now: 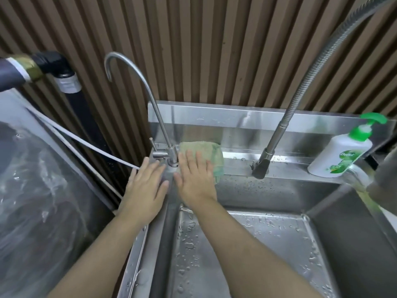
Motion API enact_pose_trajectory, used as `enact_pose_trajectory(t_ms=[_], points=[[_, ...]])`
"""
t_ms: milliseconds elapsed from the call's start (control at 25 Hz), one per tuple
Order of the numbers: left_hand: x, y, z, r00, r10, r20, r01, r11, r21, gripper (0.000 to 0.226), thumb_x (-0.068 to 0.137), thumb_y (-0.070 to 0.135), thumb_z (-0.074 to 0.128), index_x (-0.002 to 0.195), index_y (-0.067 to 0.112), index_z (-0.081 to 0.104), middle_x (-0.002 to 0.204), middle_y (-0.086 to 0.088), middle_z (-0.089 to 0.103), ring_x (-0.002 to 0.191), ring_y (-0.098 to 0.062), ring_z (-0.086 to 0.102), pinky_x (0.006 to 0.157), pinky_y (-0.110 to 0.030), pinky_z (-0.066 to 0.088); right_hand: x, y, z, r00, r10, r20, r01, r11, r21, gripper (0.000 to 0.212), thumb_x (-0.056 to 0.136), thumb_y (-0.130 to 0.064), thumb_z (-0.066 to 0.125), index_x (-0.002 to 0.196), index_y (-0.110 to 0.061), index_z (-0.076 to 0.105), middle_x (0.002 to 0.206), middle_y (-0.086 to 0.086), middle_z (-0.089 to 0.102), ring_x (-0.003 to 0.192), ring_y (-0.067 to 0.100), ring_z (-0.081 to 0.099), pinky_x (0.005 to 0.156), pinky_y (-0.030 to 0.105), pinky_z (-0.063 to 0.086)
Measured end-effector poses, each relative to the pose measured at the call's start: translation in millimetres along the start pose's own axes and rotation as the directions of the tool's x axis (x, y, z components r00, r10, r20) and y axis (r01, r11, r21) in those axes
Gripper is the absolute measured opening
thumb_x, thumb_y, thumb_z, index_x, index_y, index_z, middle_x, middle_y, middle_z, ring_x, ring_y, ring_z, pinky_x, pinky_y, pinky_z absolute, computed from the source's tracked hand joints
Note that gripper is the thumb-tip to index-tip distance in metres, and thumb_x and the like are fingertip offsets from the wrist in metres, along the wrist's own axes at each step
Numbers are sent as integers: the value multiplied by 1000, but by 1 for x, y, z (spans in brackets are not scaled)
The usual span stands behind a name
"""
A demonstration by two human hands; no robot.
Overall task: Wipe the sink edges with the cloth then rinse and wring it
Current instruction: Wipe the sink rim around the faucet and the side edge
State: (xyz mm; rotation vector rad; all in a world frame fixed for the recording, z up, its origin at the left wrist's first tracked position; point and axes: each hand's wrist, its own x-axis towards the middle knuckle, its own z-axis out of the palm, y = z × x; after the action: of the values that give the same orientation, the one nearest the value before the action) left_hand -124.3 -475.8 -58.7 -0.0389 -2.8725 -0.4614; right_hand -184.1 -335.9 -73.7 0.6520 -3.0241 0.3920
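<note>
On the back ledge of the sink (300,168), just right of the thin tap (171,155), the right hand (194,179) is pressing flat on the green cloth (206,150), fingers spread, not clenched. The cloth is lying under and beyond the fingers, its long side running along the ledge toward the right. The left hand (146,188) is resting open on the left corner, probably only steadying. The right hand is the one to slide the cloth rightward.
</note>
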Motion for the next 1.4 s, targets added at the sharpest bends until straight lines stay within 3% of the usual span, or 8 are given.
enact_pose_trajectory(t_ms=[120,240,440,640,880,1080,1240,1400], points=[[-6,1,6,999,39,30,-38,999,-31,72,86,52,10,142,15,35,152,-3,28,142,-12,7,114,-33,3,-20,41,-6,995,75,-69,-79,995,-66,64,92,-49,-4,150,-25,4,160,-2,5,146,21,1,117,41,-1],[-4,-1,6,999,38,-10,-38,997,-72,72,87,52,12,140,11,38,150,-6,34,142,-17,16,114,-33,9,-17,29,-6,950,309,-48,-312,945,-95,56,100,-42,7,151,-20,1,160,0,3,146,25,-2,116,46,-5],[-3,2,6,999,37,-8,-38,999,-10,71,87,50,14,137,8,42,146,-9,40,141,-22,23,113,-38,16,-2,18,-3,1000,17,-9,-17,997,-75,52,102,-37,13,150,-20,5,159,0,10,146,22,1,117,42,-2],[-2,4,7,998,58,2,-58,998,38,71,88,50,14,136,7,44,144,-10,43,139,-24,28,112,-39,21,-25,51,-9,927,338,-165,-358,927,-108,66,91,-43,-3,150,-17,14,158,3,18,144,28,13,115,46,9],[-2,4,9,999,16,39,-15,1000,-16,80,82,56,6,141,10,35,150,-6,34,142,-18,19,115,-34,11,-4,24,-4,994,103,-37,-105,994,-33,55,100,-43,14,150,-21,5,159,-2,6,146,22,1,118,43,0],[0,0,11,999,-4,40,5,999,-34,79,83,53,3,142,10,34,150,-5,33,142,-18,18,115,-35,12,-22,45,-6,906,388,-167,-402,914,-61,67,92,-47,-1,150,-15,11,158,6,16,145,29,9,116,47,4],[-1,1,12,1000,-2,25,2,999,-35,80,83,52,1,142,8,32,150,-5,32,139,-9,13,115,-34,9,4,-1,1,992,121,-18,-122,990,-67,57,100,-45,12,150,-18,3,160,2,3,146,27,-2,117,47,-1],[-3,3,8,999,8,42,-5,999,-49,80,83,52,0,142,9,30,151,-2,29,136,-3,8,115,-29,5,-16,60,-7,953,282,-112,-292,952,-90,57,100,-46,12,150,-20,8,159,-1,8,146,23,7,117,42,5]])
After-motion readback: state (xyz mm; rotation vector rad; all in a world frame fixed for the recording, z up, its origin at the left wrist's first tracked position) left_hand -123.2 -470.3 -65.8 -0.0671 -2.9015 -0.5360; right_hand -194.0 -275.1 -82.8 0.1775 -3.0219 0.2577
